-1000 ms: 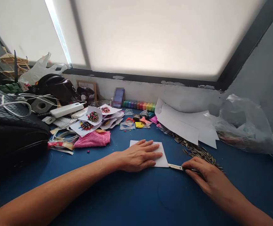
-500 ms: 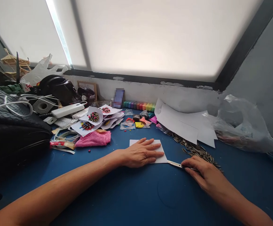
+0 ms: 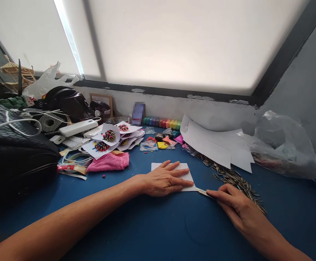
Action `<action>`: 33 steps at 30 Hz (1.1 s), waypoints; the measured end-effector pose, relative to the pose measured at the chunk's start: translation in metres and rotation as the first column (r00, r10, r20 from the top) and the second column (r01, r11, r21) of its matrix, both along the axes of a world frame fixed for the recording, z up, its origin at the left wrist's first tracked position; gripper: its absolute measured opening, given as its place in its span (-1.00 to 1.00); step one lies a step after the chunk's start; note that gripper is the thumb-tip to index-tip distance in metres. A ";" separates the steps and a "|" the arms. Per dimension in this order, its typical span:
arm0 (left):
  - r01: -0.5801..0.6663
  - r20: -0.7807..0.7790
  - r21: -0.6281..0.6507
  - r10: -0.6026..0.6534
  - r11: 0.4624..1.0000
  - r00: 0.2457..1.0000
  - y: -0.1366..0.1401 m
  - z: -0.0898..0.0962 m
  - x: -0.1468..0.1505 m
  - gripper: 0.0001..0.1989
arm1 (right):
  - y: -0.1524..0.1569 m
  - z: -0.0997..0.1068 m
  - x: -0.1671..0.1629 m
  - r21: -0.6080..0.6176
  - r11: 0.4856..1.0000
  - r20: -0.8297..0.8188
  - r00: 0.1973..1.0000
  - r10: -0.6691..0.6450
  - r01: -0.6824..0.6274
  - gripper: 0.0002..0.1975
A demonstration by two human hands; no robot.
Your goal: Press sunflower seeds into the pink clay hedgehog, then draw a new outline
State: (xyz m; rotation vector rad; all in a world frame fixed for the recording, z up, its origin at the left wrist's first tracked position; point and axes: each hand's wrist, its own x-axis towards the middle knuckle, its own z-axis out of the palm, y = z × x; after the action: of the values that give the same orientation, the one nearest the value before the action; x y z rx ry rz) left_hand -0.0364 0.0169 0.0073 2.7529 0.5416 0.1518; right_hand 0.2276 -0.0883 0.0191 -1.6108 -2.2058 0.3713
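Note:
My left hand lies flat with fingers spread on a small folded-looking white paper, pressing it to the blue table. In my right hand is a slim utility knife, gripped between thumb and fingers. Its pale front end points left and touches the paper's lower right corner; the rear of the knife is hidden by the fingers. Just beyond my right hand, striped sunflower seeds are scattered in a pile.
Large white sheets lie behind the seeds, beside a clear plastic bag. Small bags of coloured clay are at the back middle. Decorated paper pieces, a pink cloth and a black bag occupy the left.
The knife has stayed at the paper's corner while my right hand has shifted slightly, covering more of its handle. My left hand still presses the paper; the whole view has moved a little.

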 end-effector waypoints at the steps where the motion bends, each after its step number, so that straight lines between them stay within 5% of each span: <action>1: 0.004 0.006 0.001 -0.004 1.000 1.000 0.000 0.000 0.000 -0.58 | -0.001 -0.002 0.000 0.022 1.000 0.000 1.000 -0.005 0.005 -0.63; 7: 0.007 0.023 0.002 -0.007 1.000 1.000 0.001 -0.001 0.000 -0.59 | -0.008 -0.017 0.000 0.164 0.986 0.008 0.999 -0.039 0.038 -0.59; 33: 0.009 0.032 0.006 -0.010 1.000 0.999 0.002 -0.002 0.000 -0.61 | -0.003 -0.007 -0.007 0.136 0.985 0.069 0.993 0.101 -0.109 -0.64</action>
State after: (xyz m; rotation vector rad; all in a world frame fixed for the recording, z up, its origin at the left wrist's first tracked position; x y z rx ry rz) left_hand -0.0361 0.0187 0.0055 2.7532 0.5203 0.1956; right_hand 0.2207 -0.0918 0.0119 -1.4552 -2.3140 0.1933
